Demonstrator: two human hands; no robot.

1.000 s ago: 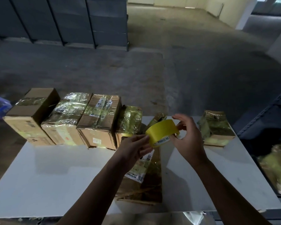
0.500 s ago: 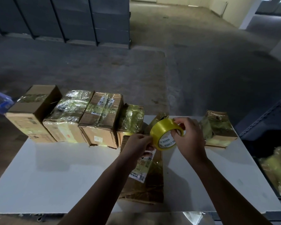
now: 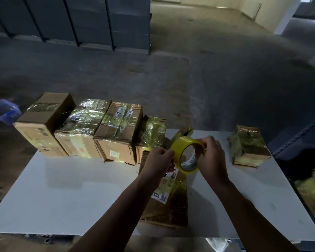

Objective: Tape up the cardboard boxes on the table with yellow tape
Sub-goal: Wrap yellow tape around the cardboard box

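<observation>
Head view: left hand [image 3: 159, 160] and right hand [image 3: 212, 158], each grip closed round yellow tape roll [image 3: 184, 142]; best to find tape end, peel slowly

A dim room has a blotchy grey concrete floor [image 3: 225, 79] stretching away beyond the far edge of a white table [image 3: 62, 197], and the only brighter light falls on the pale walls [image 3: 273, 13] at the far right. Dark grey cabinets [image 3: 91, 20] line the far left. A blue plastic bin [image 3: 3, 110] sits on the floor off the table's far left corner, and a dark metal rack [image 3: 302, 131] runs beside its right edge.
</observation>
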